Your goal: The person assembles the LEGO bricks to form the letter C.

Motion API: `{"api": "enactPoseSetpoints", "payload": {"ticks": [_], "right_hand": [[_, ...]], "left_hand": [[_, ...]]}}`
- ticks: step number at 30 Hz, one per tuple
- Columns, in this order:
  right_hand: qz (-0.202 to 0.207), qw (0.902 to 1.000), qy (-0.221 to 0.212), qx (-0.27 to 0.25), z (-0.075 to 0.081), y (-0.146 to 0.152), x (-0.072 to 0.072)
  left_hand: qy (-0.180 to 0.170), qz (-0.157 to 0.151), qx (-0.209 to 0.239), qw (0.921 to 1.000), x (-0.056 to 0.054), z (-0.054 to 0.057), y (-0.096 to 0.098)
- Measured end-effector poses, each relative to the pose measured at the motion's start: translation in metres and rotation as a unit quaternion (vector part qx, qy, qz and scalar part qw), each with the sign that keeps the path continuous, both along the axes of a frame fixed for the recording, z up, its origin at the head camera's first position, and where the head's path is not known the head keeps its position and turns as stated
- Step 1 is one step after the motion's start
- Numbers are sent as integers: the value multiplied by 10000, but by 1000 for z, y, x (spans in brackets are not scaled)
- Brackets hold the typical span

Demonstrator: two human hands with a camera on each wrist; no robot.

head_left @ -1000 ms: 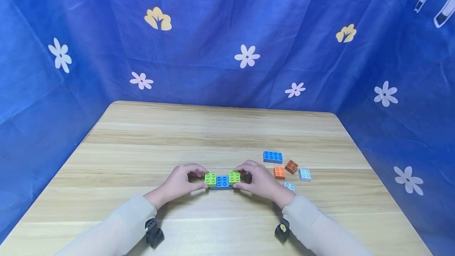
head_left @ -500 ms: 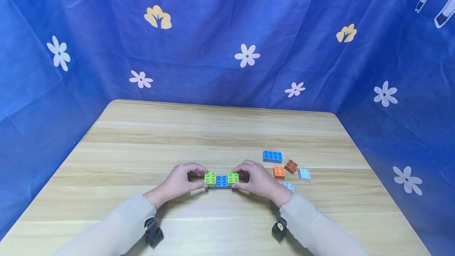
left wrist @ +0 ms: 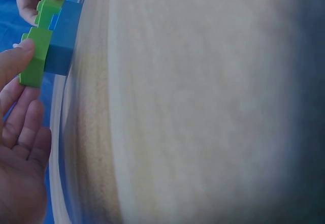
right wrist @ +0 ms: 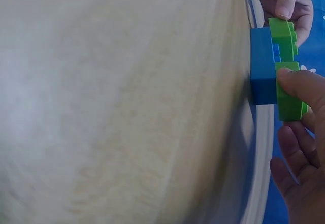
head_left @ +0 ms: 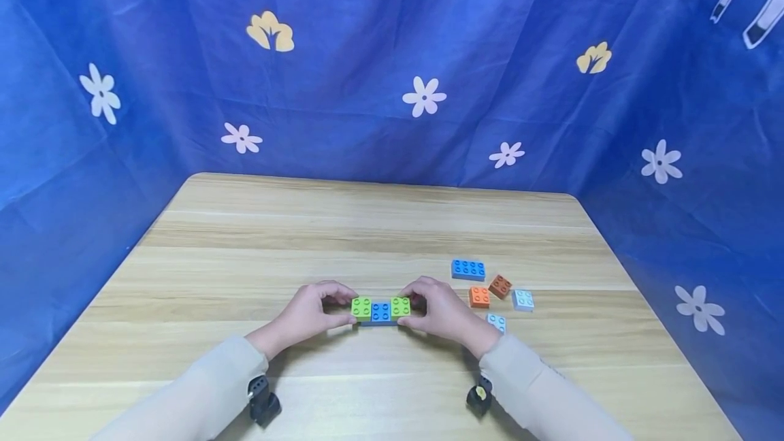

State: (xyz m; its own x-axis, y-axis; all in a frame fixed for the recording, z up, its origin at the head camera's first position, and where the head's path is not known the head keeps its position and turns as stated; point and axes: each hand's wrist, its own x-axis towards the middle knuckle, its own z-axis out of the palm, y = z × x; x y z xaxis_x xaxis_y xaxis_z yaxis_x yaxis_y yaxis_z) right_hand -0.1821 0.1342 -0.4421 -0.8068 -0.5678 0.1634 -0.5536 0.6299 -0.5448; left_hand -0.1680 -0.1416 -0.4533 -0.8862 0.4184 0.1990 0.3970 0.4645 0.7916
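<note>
A blue brick (head_left: 381, 314) lies lengthwise on the table, its middle studs showing between two lime-green square bricks. My left hand (head_left: 308, 316) pinches the left green brick (head_left: 361, 309) between thumb and fingers at the blue brick's left end. At the other end, the right green brick (head_left: 401, 307) is pinched by my right hand (head_left: 442, 312). In the left wrist view, the left green brick (left wrist: 39, 59) overhangs the end of the blue brick (left wrist: 66, 41). The right wrist view shows my right thumb on the side of the right green brick (right wrist: 288, 97).
Right of my hands lie a long blue brick (head_left: 468, 270), an orange brick (head_left: 480, 297), a brown brick (head_left: 500, 286) and two pale blue bricks, one farther right (head_left: 523, 300) and one near my right wrist (head_left: 497, 322). Blue patterned curtain (head_left: 343, 87) encloses the wooden table (head_left: 380, 223).
The right green brick, with my right hand on it, has shifted slightly left and sits a little lower against the blue brick. My left hand holds nearly the same place.
</note>
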Motion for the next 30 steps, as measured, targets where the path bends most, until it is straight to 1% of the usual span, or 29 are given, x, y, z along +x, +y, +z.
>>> {"api": "enactPoseSetpoints", "payload": {"ticks": [4,8,13,16,19,25,30], "right_hand": [[-58,9999,-67,-90,-4,2,2],[-42,9994,-159,-300,-7,5,5],[-100,9977,-315,-589,-6,15,10],[-190,9963,-334,-775,-4,23,13],[-279,9955,-217,-884,-3,34,15],[-438,9943,241,-940,-5,58,18],[-553,9920,466,-1034,-5,78,22]], "left_hand": [[-13,3,18,10000,0,0,0],[2,16,-2,10000,0,0,0],[4,10,-7,10000,0,0,0],[13,1,8,10000,-1,-1,0],[18,1,14,10000,-1,-1,0],[15,-8,17,10000,0,0,0],[-11,0,11,10000,0,1,0]]}}
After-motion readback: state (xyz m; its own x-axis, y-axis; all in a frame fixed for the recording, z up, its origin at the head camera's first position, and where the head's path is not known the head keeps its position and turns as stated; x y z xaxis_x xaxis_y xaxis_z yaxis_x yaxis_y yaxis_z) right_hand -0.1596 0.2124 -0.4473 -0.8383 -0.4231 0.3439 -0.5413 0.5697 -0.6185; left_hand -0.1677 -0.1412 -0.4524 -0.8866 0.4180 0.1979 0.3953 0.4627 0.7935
